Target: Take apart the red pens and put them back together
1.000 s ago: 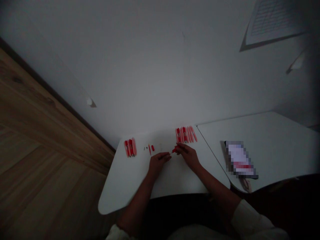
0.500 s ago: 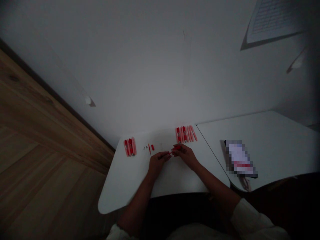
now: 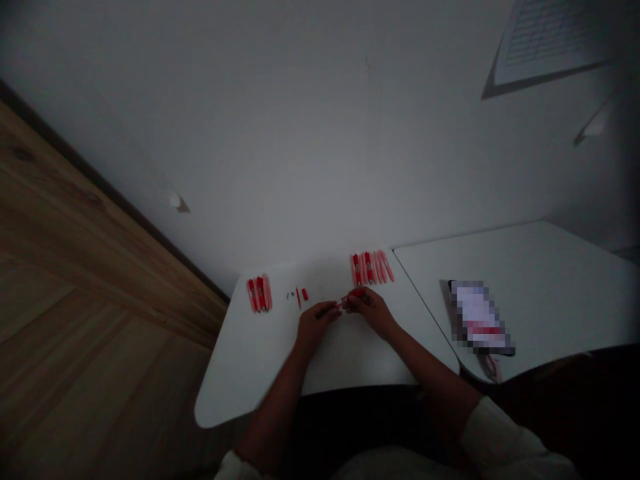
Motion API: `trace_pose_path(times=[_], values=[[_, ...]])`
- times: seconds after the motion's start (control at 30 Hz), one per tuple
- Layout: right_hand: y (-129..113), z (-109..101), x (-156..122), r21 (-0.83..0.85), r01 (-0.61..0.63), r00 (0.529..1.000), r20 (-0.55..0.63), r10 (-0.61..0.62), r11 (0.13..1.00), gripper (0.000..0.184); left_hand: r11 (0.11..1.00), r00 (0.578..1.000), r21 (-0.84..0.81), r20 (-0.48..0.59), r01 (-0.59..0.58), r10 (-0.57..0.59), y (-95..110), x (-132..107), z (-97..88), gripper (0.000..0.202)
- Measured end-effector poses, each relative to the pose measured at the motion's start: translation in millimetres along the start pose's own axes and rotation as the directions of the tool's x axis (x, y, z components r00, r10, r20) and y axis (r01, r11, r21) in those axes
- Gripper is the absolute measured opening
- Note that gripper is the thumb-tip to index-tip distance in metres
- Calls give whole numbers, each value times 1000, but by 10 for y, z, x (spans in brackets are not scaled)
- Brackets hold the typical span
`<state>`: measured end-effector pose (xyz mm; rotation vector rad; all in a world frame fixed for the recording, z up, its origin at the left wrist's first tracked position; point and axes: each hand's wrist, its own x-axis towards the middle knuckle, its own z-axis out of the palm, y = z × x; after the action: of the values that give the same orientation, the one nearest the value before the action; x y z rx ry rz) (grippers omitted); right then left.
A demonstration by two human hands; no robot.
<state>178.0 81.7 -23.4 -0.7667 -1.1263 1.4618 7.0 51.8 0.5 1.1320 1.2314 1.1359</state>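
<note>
My right hand [image 3: 369,310] pinches a red pen part [image 3: 354,294] over the middle of the small white table [image 3: 260,373]. My left hand [image 3: 314,323] is closed on a thin dark piece that points toward the red part; the two nearly meet. A row of several red pens [image 3: 371,267] lies just beyond my right hand at the table's far edge. A smaller group of red pens [image 3: 259,294] lies at the far left. Small loose red and dark pieces [image 3: 299,295] sit between that group and my left hand.
A second white table [image 3: 540,280] adjoins on the right and carries a dark-edged phone or card [image 3: 480,319] with a cord below it. A white wall rises behind both tables. Wooden floor lies to the left.
Both hands shifted slightly closer together and toward the wall, bringing the red part and the thin piece nearer each other. The pen groups have not moved.
</note>
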Motion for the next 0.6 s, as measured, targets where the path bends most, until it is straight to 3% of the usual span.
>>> trace_pose_path(times=[0.6], values=[[-27,10,-4,-62,16,999,-30,-18,998,32,992,998,118,35,-50,46,-78,25,-23,28]])
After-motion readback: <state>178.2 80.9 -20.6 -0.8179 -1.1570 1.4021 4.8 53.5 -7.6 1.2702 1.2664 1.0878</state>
